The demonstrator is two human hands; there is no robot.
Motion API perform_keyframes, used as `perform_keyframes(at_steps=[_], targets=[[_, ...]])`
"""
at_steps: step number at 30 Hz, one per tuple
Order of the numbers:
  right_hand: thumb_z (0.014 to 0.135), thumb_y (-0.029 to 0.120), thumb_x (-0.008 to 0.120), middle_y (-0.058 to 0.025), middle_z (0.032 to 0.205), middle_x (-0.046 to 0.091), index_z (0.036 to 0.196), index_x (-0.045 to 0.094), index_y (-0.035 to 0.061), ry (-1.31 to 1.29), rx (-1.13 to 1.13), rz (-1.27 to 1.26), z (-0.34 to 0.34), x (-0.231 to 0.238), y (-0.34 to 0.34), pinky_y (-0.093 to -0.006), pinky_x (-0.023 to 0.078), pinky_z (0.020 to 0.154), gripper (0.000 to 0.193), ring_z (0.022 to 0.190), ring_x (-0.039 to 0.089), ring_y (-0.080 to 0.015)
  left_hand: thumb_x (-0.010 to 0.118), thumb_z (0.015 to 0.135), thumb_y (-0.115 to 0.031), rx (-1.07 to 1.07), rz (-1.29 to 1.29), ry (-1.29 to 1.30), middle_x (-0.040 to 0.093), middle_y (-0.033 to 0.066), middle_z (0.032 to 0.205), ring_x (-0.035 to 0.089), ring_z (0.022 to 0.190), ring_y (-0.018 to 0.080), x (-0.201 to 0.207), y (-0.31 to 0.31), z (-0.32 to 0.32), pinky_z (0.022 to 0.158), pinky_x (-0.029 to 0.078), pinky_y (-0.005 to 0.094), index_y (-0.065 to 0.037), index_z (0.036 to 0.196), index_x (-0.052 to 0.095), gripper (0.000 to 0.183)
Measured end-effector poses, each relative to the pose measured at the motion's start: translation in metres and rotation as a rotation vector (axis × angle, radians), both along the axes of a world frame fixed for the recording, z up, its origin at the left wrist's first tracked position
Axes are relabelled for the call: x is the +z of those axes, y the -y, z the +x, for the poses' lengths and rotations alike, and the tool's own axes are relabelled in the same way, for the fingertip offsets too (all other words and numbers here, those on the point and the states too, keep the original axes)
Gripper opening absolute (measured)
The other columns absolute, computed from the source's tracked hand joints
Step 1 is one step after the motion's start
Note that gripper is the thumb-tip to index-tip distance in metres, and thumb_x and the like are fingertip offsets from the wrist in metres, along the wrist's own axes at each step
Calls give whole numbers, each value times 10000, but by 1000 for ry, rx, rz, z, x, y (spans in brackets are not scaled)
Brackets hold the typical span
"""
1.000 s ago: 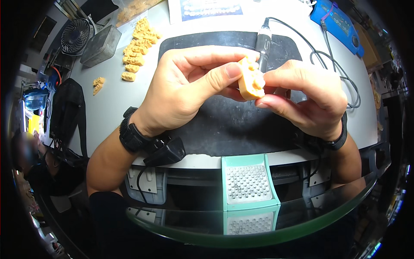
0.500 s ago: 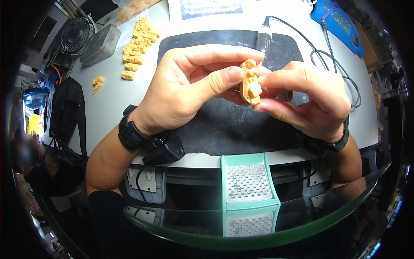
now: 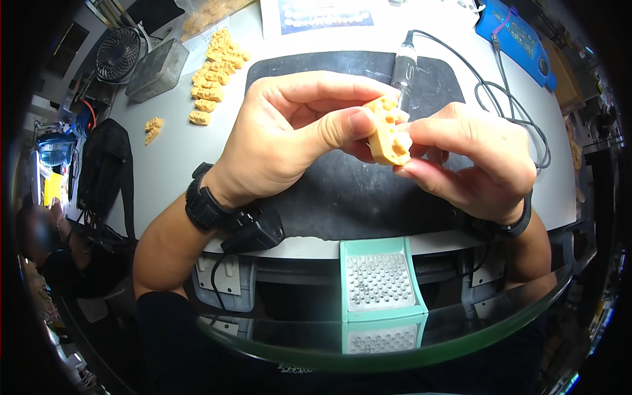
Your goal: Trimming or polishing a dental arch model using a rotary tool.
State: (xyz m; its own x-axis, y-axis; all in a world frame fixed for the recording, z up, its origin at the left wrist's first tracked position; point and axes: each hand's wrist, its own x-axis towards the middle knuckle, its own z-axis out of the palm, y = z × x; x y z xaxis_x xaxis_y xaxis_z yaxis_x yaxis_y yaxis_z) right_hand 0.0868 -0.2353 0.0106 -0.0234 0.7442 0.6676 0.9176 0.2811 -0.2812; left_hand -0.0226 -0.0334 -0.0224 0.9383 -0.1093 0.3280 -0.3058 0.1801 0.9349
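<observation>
A yellow dental model (image 3: 382,143), a short section of a tooth arch, is held up over the black mat (image 3: 316,204). My left hand (image 3: 283,135) grips its left side, thumb on the near face and fingers behind. From the right, the thumb and index finger of my right hand (image 3: 477,151) close on the model's toothed edge. Those fingertips partly cover the teeth, so I cannot tell whether they pinch a separate piece. Just behind the model lies a dark pen-shaped handpiece (image 3: 404,71) with a cable.
Several yellow dental models (image 3: 214,76) line the table's left, with one small piece (image 3: 153,130) apart. Behind them are a metal box (image 3: 157,71) and a fan (image 3: 120,54). A blue control unit (image 3: 517,43) stands back right. A green-framed studded tray (image 3: 379,280) juts from the front edge.
The dental model has turned in my fingers, so more of its smooth left side shows. My right hand has shifted slightly right and down, still touching it.
</observation>
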Motion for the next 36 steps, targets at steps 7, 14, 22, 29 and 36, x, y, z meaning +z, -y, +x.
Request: perform_keyframes(at_steps=[7, 14, 22, 29, 36], targets=[[686, -42, 737, -115, 731, 652, 934, 634, -75, -66, -20, -37, -2, 4, 1, -208, 449, 479, 271, 539, 586, -133, 613, 890, -157, 36, 18, 58, 630, 220, 1076, 649, 957, 262, -3, -2, 2, 800, 562, 365, 22, 1185, 543, 352], [695, -50, 728, -109, 724, 650, 932, 632, -76, -64, -20, 43, -1, 0, -1, -202, 443, 478, 257, 537, 582, -119, 608, 893, -137, 47, 7, 38, 615, 230, 1103, 641, 977, 273, -3, 1, 1, 788, 570, 389, 18, 1154, 534, 312], [715, -52, 706, -115, 711, 645, 929, 624, -89, -51, -36, 33, 0, 1, 0, -203, 440, 478, 232, 534, 580, -121, 613, 885, -96, 38, -40, 18, 618, 213, 1085, 634, 992, 266, -2, 1, 0, 807, 567, 387, 10, 1110, 516, 267], [742, -42, 677, -139, 744, 657, 937, 615, -102, -77, -51, 43, 0, 1, 1, -205, 439, 489, 213, 538, 575, -123, 657, 847, -73, 52, 26, 30, 628, 200, 1079, 636, 992, 257, 0, 0, 0, 821, 562, 367, -23, 1057, 535, 248], [747, -35, 670, -155, 767, 664, 942, 613, -104, -75, -60, 43, 0, 0, 2, -213, 445, 498, 215, 545, 575, -125, 666, 839, -70, 43, 7, 10, 632, 195, 1077, 635, 1001, 258, -1, 0, 0, 823, 560, 358, -32, 1043, 540, 243]])
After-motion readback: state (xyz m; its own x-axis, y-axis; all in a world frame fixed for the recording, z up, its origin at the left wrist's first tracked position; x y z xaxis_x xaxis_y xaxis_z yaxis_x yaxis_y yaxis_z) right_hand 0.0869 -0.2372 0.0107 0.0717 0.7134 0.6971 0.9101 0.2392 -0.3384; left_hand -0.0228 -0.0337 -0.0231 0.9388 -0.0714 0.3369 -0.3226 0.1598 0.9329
